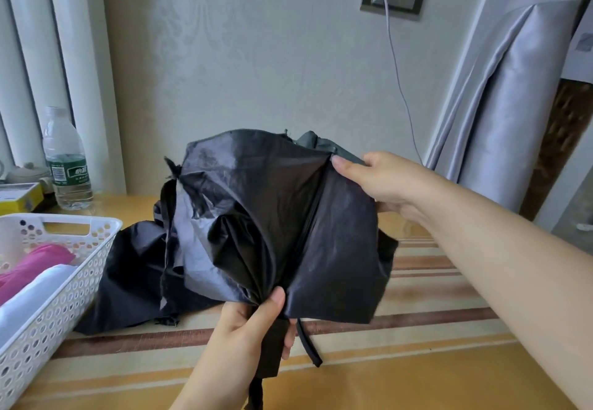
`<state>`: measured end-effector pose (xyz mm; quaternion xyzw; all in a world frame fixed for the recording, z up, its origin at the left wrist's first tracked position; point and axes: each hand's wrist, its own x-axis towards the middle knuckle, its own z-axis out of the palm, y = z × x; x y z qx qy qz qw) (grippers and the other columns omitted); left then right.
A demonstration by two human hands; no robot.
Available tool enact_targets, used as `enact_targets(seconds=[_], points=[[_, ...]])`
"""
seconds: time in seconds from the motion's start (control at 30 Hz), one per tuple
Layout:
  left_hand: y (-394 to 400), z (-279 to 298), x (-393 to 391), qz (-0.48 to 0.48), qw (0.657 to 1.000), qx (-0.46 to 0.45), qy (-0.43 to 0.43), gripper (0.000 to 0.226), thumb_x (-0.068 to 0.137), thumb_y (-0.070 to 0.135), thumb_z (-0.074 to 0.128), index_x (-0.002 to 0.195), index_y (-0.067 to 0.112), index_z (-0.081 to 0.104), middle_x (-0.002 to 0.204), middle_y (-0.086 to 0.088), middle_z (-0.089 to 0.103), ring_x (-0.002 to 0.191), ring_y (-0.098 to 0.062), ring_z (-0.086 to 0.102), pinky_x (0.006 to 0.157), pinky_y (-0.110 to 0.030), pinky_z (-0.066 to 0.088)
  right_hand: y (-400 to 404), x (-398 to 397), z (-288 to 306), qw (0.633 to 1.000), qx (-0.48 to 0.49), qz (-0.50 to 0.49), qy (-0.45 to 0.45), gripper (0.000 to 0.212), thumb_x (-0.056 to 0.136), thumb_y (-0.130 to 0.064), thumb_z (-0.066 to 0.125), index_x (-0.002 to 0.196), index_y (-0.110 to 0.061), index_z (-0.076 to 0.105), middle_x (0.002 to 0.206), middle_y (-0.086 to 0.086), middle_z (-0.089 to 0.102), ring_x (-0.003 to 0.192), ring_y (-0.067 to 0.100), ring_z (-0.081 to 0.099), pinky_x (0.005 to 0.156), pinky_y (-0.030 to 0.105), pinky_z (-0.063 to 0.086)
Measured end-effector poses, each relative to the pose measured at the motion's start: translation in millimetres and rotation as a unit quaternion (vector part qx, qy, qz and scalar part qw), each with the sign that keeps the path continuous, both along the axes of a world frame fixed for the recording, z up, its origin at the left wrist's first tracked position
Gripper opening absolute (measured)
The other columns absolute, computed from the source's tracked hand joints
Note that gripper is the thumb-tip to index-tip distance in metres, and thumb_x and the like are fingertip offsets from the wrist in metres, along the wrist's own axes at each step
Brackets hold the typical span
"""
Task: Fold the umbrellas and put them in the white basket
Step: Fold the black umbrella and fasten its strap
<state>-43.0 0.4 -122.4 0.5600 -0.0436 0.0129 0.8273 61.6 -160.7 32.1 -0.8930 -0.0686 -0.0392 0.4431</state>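
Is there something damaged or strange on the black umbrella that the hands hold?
Yes. The black umbrella has a frayed, torn-looking edge at its upper left, with loose threads sticking out. Its canopy is crumpled, not folded neatly.

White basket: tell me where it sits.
The white basket sits at the head view's lower left on the table, beside the black umbrella.

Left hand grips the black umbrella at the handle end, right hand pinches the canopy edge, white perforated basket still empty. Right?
Not quite: the white perforated plastic basket is not empty; the head view shows a folded pink item and something white in it. The rest holds: left hand grips the black fabric umbrella at the handle end, right hand pinches the canopy edge.
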Motion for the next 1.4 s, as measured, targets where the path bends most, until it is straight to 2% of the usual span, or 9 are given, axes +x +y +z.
enact_targets(seconds=[0.17,0.43,0.57,0.7,0.93,1.03,1.13,1.23,1.4], points=[[-2.2,0.7,0.4,-0.011,1.0,-0.001,-0.003,0.042,0.082,0.034,0.071,0.066,-0.002,0.06,0.055,-0.021,0.048,0.049,-0.026,0.046,0.047,-0.026,0.04,1.7,-0.3,4.9,0.99,0.059,-0.022,-0.123,0.014,0.087,-0.026,0.072,0.078,-0.016,0.066,0.08,0.001,0.069,0.076,0.015,0.064,0.079,0.031,0.05],[-5.0,1.0,-1.6,-0.026,1.0,0.006,0.012,0.045,0.075,0.032,0.06,0.086,-0.012,0.057,0.054,-0.02,0.049,0.047,-0.023,0.047,0.046,-0.024,0.04,6.2,-3.5,7.8,0.988,0.096,-0.017,-0.118,0.016,0.083,-0.025,0.075,0.075,-0.02,0.062,0.072,-0.007,0.062,0.065,0.005,0.056,0.059,0.017,0.045],[-0.3,2.0,-0.5,-0.022,1.0,-0.015,-0.003,0.038,0.081,0.034,0.068,0.065,0.0,0.062,0.054,-0.021,0.048,0.046,-0.025,0.045,0.045,-0.024,0.04,3.2,-5.8,2.4,0.991,0.116,0.03,-0.066,0.007,0.086,-0.022,0.071,0.089,-0.016,0.069,0.089,0.001,0.071,0.088,0.017,0.068,0.087,0.034,0.053],[1.0,1.6,-1.6,-0.04,0.999,0.009,-0.01,0.035,0.078,0.034,0.065,0.067,0.001,0.06,0.055,-0.021,0.049,0.046,-0.023,0.046,0.047,-0.024,0.04,4.7,-9.0,1.9,0.991,0.084,0.016,-0.099,0.007,0.086,-0.019,0.072,0.085,-0.014,0.067,0.078,0.001,0.068,0.071,0.015,0.063,0.071,0.028,0.051],[-4.4,3.2,-3.2,-0.032,0.999,-0.006,-0.005,0.041,0.082,0.036,0.069,0.068,-0.001,0.056,0.054,-0.02,0.048,0.047,-0.024,0.046,0.047,-0.026,0.04,4.3,-12.7,7.3,0.984,0.045,0.037,-0.167,0.025,0.086,-0.019,0.071,0.097,-0.028,0.05,0.085,0.012,0.072,0.072,0.031,0.066,0.07,0.037,0.052],[-3.9,3.6,-4.5,-0.037,0.999,-0.012,-0.004,0.038,0.081,0.035,0.069,0.065,0.002,0.06,0.054,-0.02,0.049,0.047,-0.024,0.046,0.046,-0.025,0.039,3.8,-11.2,5.2,0.981,0.009,0.028,-0.191,0.014,0.088,-0.02,0.07,0.088,-0.026,0.057,0.086,0.014,0.071,0.07,0.02,0.061,0.065,0.029,0.044],[-3.6,4.8,-4.9,-0.053,0.998,-0.013,-0.012,0.035,0.074,0.033,0.06,0.068,-0.001,0.059,0.054,-0.019,0.048,0.046,-0.023,0.046,0.046,-0.024,0.04,5.9,-7.1,2.4,0.977,-0.001,-0.032,-0.211,0.016,0.085,-0.027,0.073,0.074,-0.024,0.061,0.093,0.002,0.071,0.09,0.012,0.062,0.069,0.023,0.043],[-3.5,3.0,-3.2,-0.059,0.998,-0.005,-0.017,0.038,0.076,0.034,0.059,0.072,-0.004,0.059,0.055,-0.019,0.05,0.05,-0.023,0.049,0.052,-0.024,0.043,10.1,-4.9,-2.1,0.972,-0.037,-0.07,-0.221,0.023,0.085,-0.034,0.071,0.072,-0.021,0.058,0.081,-0.004,0.062,0.079,0.009,0.057,0.054,0.014,0.037],[-5.0,3.9,-4.3,-0.044,0.999,-0.014,-0.017,0.04,0.081,0.033,0.063,0.079,-0.007,0.057,0.062,-0.022,0.054,0.056,-0.026,0.052,0.066,-0.034,0.044,14.2,1.8,-10.5,0.984,-0.08,-0.08,-0.137,0.033,0.091,-0.044,0.058,0.107,-0.018,0.049,0.095,-0.006,0.053,0.077,0.007,0.049,0.06,0.022,0.04]])
